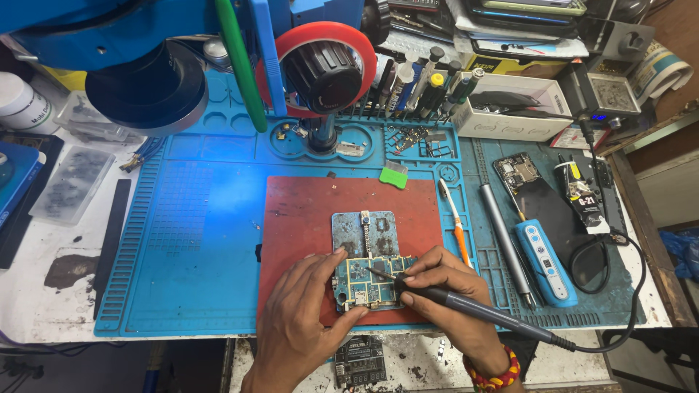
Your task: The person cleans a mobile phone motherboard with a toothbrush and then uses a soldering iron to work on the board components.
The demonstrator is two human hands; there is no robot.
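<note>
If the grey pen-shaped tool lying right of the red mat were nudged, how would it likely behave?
The grey pen-shaped tool looks round and smooth, so it would probably roll. The ridges of the blue work mat might check it. It appears rigid and slim, likely light.

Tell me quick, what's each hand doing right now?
Left hand: open, fingers steadying the circuit board.
Right hand: closed around the soldering iron, tip on the board.

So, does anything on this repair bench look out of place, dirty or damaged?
Yes. A dark stain marks the white table left of the blue silicone mat, and a second green circuit board lies off the mat at the front edge, among dark debris.
</note>
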